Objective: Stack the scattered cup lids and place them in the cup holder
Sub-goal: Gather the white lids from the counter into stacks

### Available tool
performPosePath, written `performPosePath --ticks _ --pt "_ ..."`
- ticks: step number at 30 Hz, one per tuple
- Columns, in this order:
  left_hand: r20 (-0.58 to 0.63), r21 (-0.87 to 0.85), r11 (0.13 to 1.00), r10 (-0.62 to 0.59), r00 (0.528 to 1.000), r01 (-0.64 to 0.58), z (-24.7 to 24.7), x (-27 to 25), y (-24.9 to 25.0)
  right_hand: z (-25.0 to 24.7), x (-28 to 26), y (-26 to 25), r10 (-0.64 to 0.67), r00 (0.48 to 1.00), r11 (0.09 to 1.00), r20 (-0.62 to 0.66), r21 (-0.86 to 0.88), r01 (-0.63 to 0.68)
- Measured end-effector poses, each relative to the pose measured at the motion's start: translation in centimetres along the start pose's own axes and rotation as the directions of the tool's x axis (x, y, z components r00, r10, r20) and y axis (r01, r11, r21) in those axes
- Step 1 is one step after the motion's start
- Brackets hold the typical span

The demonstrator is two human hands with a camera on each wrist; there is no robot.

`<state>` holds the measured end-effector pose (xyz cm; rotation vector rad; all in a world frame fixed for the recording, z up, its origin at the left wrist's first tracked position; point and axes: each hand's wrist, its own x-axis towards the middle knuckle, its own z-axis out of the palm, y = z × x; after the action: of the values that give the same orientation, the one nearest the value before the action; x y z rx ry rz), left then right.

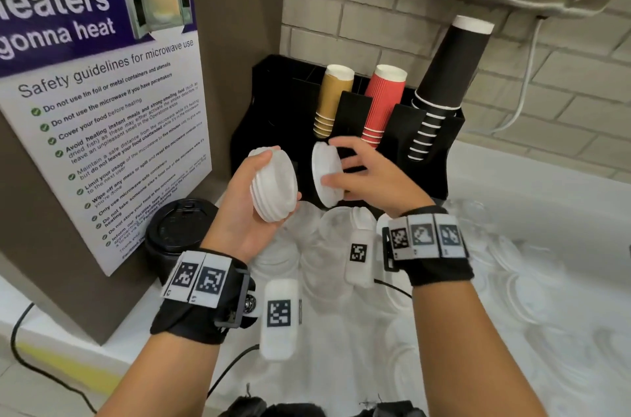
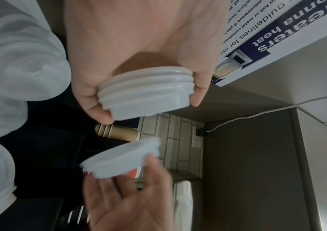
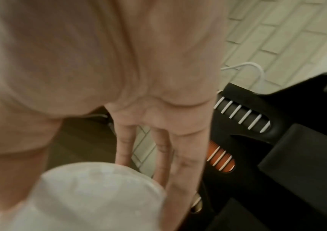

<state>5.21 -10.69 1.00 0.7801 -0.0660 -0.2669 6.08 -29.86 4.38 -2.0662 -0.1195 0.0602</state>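
Note:
My left hand [image 1: 246,198] grips a stack of white cup lids [image 1: 273,182] on its side, fingers and thumb curled round the rims; the left wrist view shows the same stack [image 2: 147,93] in that hand [image 2: 139,46]. My right hand [image 1: 362,174] pinches a single white lid [image 1: 326,174] by its edge, a short gap to the right of the stack. That lid [image 2: 121,157] faces the stack's open end. It also shows blurred [image 3: 91,198] under my right palm [image 3: 139,78]. The black cup holder [image 1: 273,102] stands just behind both hands.
More white lids [image 1: 327,246] lie scattered on the white counter [image 1: 529,211] below my hands. The holder carries brown cups [image 1: 333,99], red cups [image 1: 384,102] and black cups [image 1: 444,75]. A black lid stack [image 1: 181,229] sits left, beside a poster panel [image 1: 102,109].

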Motion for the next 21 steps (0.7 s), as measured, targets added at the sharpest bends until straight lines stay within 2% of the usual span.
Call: performPosePath --ticks 2,7,14,21 --pt "0.016 0.024 0.999 -0.041 0.999 0.041 0.2 0.1 -0.3 0.2 -1.3 -0.9 -0.078 0.997 0.986 -0.013 0.146 0.079" --pt "0.108 0.16 0.979 -0.143 0.984 0.125 0.8 0.0 -0.3 1.7 -2.2 -2.1 -0.239 0.97 0.97 0.033 0.061 0.237" --pt "0.137 0.078 0.992 -0.108 0.985 0.098 0.7 0.1 -0.1 3.3 -1.9 -2.1 -0.306 0.946 0.952 0.103 0.045 0.303" --pt "0.062 0.1 0.994 -0.038 0.997 0.032 0.5 0.4 0.5 3.1 -1.1 -2.0 -0.298 0.95 0.953 0.091 0.09 0.29"
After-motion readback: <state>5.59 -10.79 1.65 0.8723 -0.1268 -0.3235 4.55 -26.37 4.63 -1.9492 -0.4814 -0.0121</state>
